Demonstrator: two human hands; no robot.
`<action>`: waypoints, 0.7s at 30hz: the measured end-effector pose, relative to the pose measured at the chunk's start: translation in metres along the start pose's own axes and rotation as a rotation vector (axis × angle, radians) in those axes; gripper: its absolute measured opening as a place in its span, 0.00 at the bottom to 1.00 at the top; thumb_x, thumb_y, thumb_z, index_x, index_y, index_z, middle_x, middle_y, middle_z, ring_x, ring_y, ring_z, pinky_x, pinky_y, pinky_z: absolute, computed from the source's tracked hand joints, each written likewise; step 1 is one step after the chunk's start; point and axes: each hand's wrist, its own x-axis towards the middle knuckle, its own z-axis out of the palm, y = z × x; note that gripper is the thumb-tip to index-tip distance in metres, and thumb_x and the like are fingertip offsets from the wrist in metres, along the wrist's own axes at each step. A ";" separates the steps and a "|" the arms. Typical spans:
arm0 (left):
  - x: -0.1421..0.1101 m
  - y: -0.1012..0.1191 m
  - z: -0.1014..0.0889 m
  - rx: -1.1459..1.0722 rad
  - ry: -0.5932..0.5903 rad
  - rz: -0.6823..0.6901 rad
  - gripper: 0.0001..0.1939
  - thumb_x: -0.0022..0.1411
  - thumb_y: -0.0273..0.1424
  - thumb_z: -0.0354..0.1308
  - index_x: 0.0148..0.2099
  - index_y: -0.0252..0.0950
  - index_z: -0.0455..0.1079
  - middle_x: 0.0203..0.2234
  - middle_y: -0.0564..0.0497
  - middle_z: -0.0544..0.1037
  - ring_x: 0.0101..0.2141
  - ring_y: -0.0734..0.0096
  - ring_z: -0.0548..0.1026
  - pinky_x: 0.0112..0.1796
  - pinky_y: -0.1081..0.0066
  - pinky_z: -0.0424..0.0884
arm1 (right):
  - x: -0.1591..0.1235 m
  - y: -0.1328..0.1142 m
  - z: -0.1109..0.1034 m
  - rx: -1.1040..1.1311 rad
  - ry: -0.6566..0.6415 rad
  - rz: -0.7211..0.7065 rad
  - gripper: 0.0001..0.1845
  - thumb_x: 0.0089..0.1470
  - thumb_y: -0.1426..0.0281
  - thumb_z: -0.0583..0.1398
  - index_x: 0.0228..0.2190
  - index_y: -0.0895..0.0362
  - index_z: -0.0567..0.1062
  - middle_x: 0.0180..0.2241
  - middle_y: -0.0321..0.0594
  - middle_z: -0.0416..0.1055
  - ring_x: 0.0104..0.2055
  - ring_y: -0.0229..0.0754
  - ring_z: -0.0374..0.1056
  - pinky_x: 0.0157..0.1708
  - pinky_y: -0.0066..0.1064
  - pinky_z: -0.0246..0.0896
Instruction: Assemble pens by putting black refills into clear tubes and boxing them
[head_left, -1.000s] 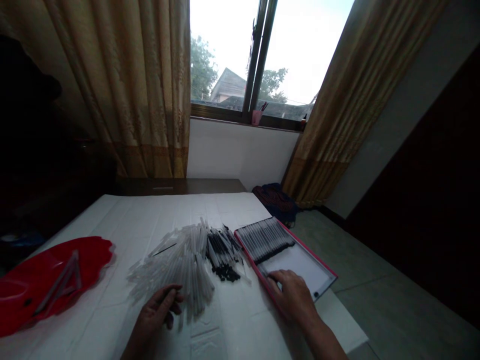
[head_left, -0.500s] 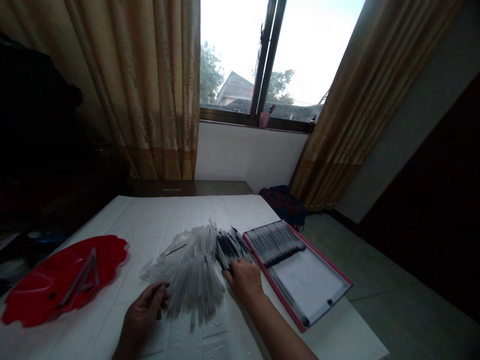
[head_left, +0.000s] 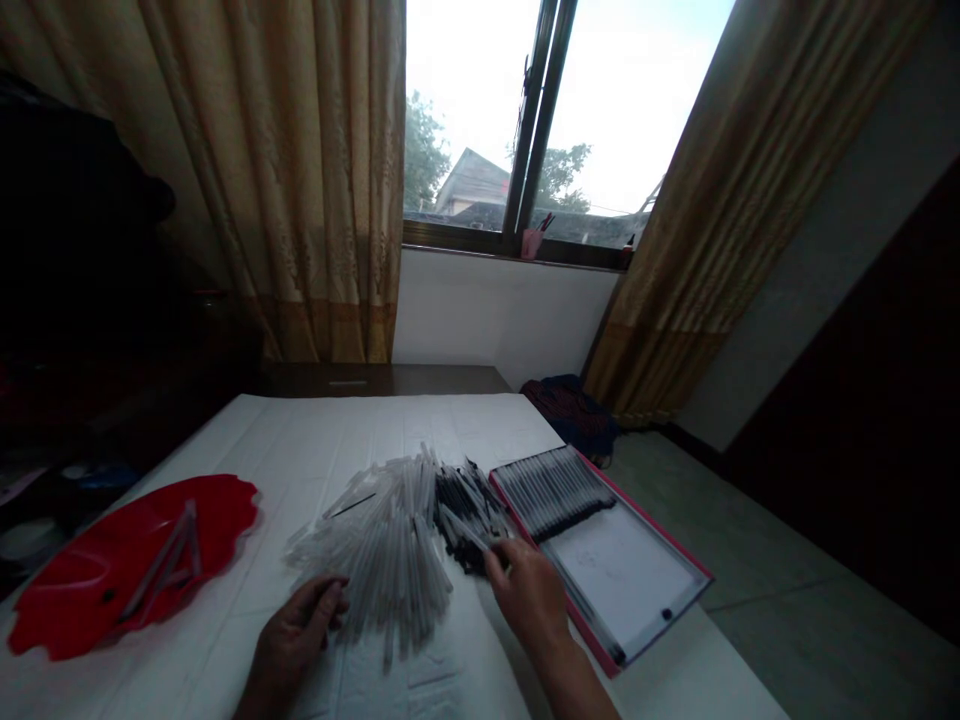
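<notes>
My right hand (head_left: 525,590) pinches the end of a translucent pen (head_left: 466,530), which slants up and left over a cluster of black pen parts (head_left: 461,490). Left of that cluster, a large pile of clear pen barrels (head_left: 397,560) fans out on the white table. My left hand (head_left: 300,625) rests by the pile's lower left, thumb and fingers closed; a small dark bit shows at the fingertips, too unclear to name. Right of my right hand lies an open, red-edged box (head_left: 600,630) with a row of clear, black-ended pens (head_left: 555,490) along its far end.
A red scalloped tray (head_left: 60,600) holding a few clear barrels sits at the left. The white-covered table (head_left: 300,430) reaches toward a low cabinet (head_left: 450,378) under the window. Dark cloth (head_left: 570,410) lies beyond the table's right edge. A pink cup (head_left: 532,243) stands on the sill.
My right hand has moved right and slightly down, away from the black cluster, with a pen now showing at its fingertips. My left hand stays nearly in place; the view has shifted slightly.
</notes>
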 end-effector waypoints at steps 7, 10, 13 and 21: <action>-0.001 0.001 0.000 0.179 -0.203 0.198 0.17 0.49 0.49 0.61 0.33 0.43 0.79 0.28 0.52 0.83 0.31 0.63 0.81 0.32 0.75 0.76 | -0.046 0.008 0.001 0.517 0.106 -0.122 0.10 0.55 0.68 0.56 0.26 0.57 0.75 0.23 0.36 0.71 0.24 0.37 0.67 0.25 0.23 0.59; -0.009 0.007 0.011 0.167 -0.266 0.183 0.17 0.51 0.48 0.60 0.36 0.44 0.79 0.34 0.52 0.83 0.36 0.61 0.80 0.36 0.72 0.76 | -0.060 -0.006 0.015 0.602 0.040 -0.183 0.09 0.53 0.70 0.57 0.25 0.56 0.75 0.22 0.35 0.71 0.24 0.36 0.68 0.24 0.21 0.60; -0.017 0.012 0.026 0.026 -0.292 0.046 0.23 0.51 0.52 0.58 0.40 0.41 0.77 0.35 0.49 0.83 0.35 0.59 0.80 0.32 0.70 0.77 | -0.068 -0.018 0.031 0.605 -0.011 -0.266 0.07 0.52 0.71 0.58 0.27 0.55 0.76 0.22 0.35 0.71 0.23 0.36 0.68 0.24 0.21 0.60; -0.004 0.019 0.045 -0.242 -0.136 -0.067 0.28 0.50 0.57 0.55 0.38 0.37 0.70 0.22 0.53 0.78 0.24 0.65 0.78 0.28 0.68 0.76 | -0.034 -0.002 0.025 0.394 -0.008 -0.185 0.10 0.56 0.71 0.54 0.33 0.54 0.76 0.31 0.39 0.74 0.33 0.40 0.71 0.34 0.25 0.60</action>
